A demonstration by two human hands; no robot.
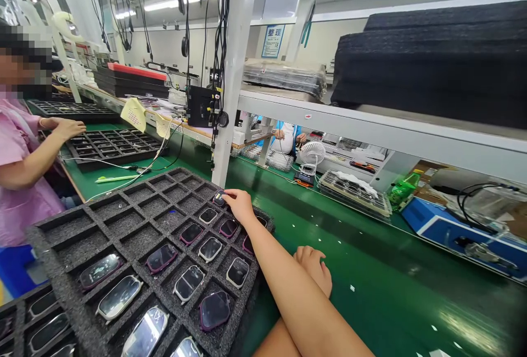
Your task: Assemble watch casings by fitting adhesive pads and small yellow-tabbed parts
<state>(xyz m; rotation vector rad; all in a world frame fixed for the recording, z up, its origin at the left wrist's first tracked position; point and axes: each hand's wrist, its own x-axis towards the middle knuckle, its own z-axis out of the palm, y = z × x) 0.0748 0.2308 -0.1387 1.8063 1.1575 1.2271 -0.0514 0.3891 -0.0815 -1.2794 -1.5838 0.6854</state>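
My right hand (240,206) reaches over the far corner of a black foam tray (142,199). Its thumb and fingers pinch a small dark smartwatch body (218,198) with a lit screen, at one of the tray's compartments. Strapless smartwatches in purple and silver frames, such as a purple one (214,310) and a silver one (210,249), lie face up in the nearer compartments. Several compartments toward the far left hold no watch. My left hand (315,269) rests on the green surface right of the tray, under my crossed right forearm. Its fingers are curled, with their inner side hidden.
Another tray of watches (47,324) sits at lower left. A co-worker in pink (24,165) has a hand by a further tray (115,145). A white post (230,88) and shelf (370,126) stand ahead. Beyond are a white fan (313,152), green bottle (405,188) and blue machine (457,236).
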